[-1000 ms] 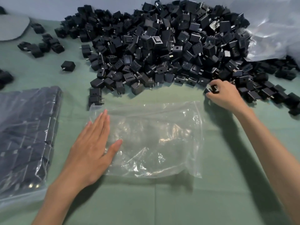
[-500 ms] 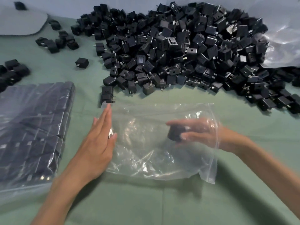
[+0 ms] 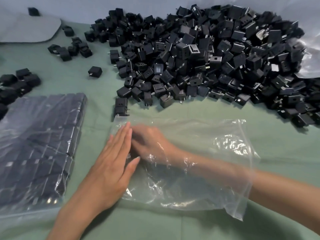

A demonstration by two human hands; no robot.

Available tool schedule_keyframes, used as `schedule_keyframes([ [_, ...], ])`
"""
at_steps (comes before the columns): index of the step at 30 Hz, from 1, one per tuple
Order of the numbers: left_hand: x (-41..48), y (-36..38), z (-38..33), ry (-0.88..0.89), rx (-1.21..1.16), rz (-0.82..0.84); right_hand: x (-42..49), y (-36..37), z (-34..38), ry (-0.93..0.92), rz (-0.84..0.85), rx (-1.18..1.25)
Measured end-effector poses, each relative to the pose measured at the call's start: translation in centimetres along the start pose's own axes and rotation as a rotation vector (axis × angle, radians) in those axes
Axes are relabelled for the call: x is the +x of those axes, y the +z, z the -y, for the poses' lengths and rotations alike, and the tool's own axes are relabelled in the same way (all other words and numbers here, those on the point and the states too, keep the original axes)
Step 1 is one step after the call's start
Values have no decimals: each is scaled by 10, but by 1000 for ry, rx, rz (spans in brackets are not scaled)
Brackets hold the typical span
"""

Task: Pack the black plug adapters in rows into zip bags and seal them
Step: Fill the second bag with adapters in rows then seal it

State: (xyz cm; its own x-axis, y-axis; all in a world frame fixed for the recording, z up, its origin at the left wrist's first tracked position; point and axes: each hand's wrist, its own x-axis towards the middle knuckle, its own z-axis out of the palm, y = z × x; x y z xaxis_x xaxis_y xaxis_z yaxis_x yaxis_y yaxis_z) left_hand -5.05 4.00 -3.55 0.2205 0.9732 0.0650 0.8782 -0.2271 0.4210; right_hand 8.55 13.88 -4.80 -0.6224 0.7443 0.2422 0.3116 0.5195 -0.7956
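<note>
Clear zip bag: lies crumpled on the cloth in front of the person, with its mouth to the right. Whether any adapter is inside cannot be told.
Right hand: inside the bag through the mouth, with the wrist and part of the forearm under the plastic, near the bag's left end. It is blurred and its fingertips are hidden beside the other hand, so whether the fingers grip anything cannot be told.
Left hand: palm down on the bag's left end, fingers straight and together, pressing the plastic flat.
Adapter pair: two stacked, just beyond the bag's far left corner.
Pile of black plug adapters: a loose heap beyond the bag, trailing down to the right edge.
Single adapter: alone, left of the pile.
Small clusters: a few adapters at far left, apart from the pile.
Filled bag: at the left, with adapters in tight rows inside.
Green cloth: under everything.
Plastic sheet: behind the pile at the right.
</note>
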Motion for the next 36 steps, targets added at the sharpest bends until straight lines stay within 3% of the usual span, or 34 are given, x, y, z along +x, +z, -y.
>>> schedule_keyframes([
  [4,0,-2,-1,-134,90,-22,3,-5,2,7,61,108],
  [8,-4,-3,-5,-295,159,10,4,1,4,200,-9,65],
  [10,-6,-8,-8,-388,134,20,-1,4,3,249,-14,189],
  [12,-2,-15,-9,-500,139,6,-6,3,7,248,42,250],
  [14,7,-20,-8,-563,120,-26,-5,-2,8,189,84,156],
  [20,13,-11,-12,-545,-75,-57,1,-8,6,104,161,51],
  [24,13,-10,-12,-562,-85,-80,-5,-5,10,140,50,217],
  [27,9,-11,-5,-512,-144,-61,-7,-4,10,98,-12,207],
  [33,1,-14,-1,-445,-271,29,-2,-5,3,122,155,99],
  [36,1,-15,3,-446,-321,14,-2,-1,-2,44,155,20],
])
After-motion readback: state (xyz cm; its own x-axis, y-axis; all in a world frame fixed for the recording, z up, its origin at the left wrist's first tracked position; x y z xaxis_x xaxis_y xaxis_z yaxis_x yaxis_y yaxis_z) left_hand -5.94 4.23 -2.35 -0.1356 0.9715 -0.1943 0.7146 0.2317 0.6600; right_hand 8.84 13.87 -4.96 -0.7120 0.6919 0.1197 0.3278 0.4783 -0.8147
